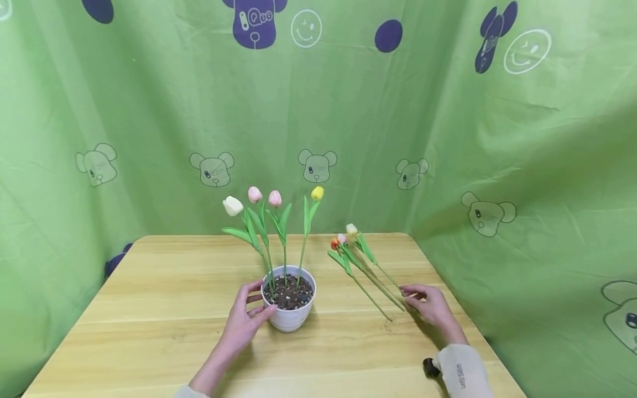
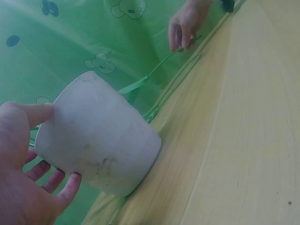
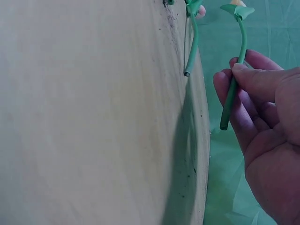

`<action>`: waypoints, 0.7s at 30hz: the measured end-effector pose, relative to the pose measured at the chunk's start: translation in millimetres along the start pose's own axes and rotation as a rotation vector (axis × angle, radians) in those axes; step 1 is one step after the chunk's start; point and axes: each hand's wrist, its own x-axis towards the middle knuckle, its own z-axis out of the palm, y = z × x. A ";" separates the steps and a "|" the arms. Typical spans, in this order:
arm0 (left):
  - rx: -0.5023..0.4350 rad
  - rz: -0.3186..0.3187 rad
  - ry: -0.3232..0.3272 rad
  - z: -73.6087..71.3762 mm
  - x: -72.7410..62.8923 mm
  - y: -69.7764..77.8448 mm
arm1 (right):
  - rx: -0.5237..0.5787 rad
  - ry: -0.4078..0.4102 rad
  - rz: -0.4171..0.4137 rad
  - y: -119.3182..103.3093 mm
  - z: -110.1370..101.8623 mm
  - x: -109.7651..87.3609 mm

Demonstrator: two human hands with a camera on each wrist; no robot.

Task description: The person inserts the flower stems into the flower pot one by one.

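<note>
By table's right edge (image 1: 429, 271), right fingers (image 3: 240, 112) together round 1 stem (image 3: 230, 101); left fingers (image 2: 69, 187) wide around pot (image 2: 103, 131)

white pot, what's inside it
Dark soil with four stems in it, topped by a white tulip, two pink tulips and a yellow tulip. The soil hides the stems' lower ends and the floor of the pot.

Beside the left hand (image 1: 244, 315), soil (image 1: 294, 300) hides the lower ends of the stems (image 1: 286, 260); from the left wrist, the pot (image 2: 101, 131) conceals that soil. Behind this hand, the head view cuts off the left sleeve (image 1: 189, 393). Print (image 1: 461, 376) behind the right hand (image 1: 430, 304) is unreadably small; above it, the right wrist view crops the bloom (image 3: 238, 3).
</note>
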 end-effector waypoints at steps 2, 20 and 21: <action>0.002 -0.003 -0.001 0.1 0.1 -0.2 | -0.005 0.000 -0.009 -0.6 1.0 -0.4; 0.003 -0.004 -0.001 -0.7 2.3 -1.3 | 0.266 0.005 0.008 -25.3 14.9 5.7; 0.004 -0.004 -0.001 -0.5 2.0 -1.6 | 0.276 0.000 0.007 -27.4 15.7 6.2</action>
